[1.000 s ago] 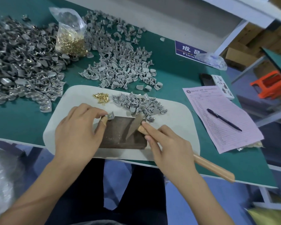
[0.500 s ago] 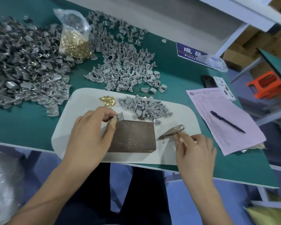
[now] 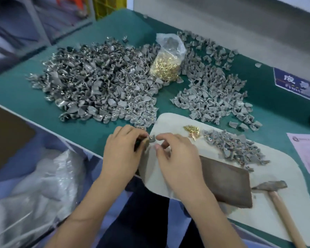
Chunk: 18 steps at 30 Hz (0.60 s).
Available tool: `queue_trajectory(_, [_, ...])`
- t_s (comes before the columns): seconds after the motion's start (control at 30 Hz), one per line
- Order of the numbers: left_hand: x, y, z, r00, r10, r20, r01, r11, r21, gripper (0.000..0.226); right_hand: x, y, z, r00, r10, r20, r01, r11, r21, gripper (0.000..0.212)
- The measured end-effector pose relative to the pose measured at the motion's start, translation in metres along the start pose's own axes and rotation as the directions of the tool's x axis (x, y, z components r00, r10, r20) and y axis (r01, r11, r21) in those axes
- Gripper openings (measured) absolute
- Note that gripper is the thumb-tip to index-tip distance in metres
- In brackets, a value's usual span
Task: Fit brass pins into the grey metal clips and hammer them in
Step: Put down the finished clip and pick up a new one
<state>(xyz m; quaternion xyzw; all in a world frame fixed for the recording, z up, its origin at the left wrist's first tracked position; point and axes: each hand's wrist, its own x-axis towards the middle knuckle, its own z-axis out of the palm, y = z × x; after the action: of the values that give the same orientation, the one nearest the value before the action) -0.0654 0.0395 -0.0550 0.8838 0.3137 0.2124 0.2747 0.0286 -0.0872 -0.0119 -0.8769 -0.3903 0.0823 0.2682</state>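
Observation:
My left hand [image 3: 122, 151] pinches a grey metal clip [image 3: 152, 139] at the left edge of the white mat [image 3: 170, 122]. My right hand [image 3: 177, 158] is just right of it, fingers curled and apart, fingertips by the clip; no pin is visible in them. A few loose brass pins [image 3: 192, 130] and a small heap of clips [image 3: 236, 149] lie on the mat. The brown block [image 3: 227, 181] sits under my right wrist. The hammer [image 3: 270, 186] rests on the mat at the right, untouched.
A big pile of grey clips [image 3: 100, 83] covers the green table at the left and another pile [image 3: 218, 90] lies at the right, with a plastic bag of brass pins [image 3: 166, 68] between them. A pink form [image 3: 308, 154] lies at the far right. A clear plastic bag [image 3: 34, 194] hangs below the table edge.
My right hand has let go of the hammer, which now lies on the mat, and has come over to the clip in my left hand. The view has swung left.

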Motion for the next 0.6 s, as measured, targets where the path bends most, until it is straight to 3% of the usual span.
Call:
queue_trajectory(0.1, [0.006, -0.014, -0.007, 0.999, -0.024, -0.047, 0.027, 0.998, 0.059, 0.013, 0.016, -0.019, 0.021, 0.995, 0.004, 0.101, -0.008, 0.999, 0.039, 0.027])
queue_trajectory(0.2, [0.015, -0.023, -0.012, 0.997, -0.041, -0.059, 0.044, 0.997, 0.064, 0.012, 0.024, -0.027, 0.029, 0.994, -0.007, 0.106, 0.012, 0.999, -0.051, 0.031])
queue_trajectory(0.3, [0.015, -0.022, -0.015, 0.995, -0.049, -0.087, 0.05, 0.999, 0.017, 0.018, 0.025, -0.027, 0.027, 0.995, 0.018, 0.097, -0.021, 0.999, 0.027, 0.029])
queue_trajectory(0.43, [0.006, -0.01, -0.013, 0.993, 0.052, -0.104, -0.056, 0.998, -0.035, 0.014, 0.013, -0.015, 0.006, 0.996, 0.034, -0.078, -0.026, 0.995, 0.1, 0.025])
queue_trajectory(0.6, [0.02, 0.027, 0.011, 0.981, 0.148, 0.124, -0.137, 0.986, -0.095, 0.005, -0.005, 0.026, -0.026, 0.938, 0.178, -0.298, -0.173, 0.984, 0.044, 0.021])
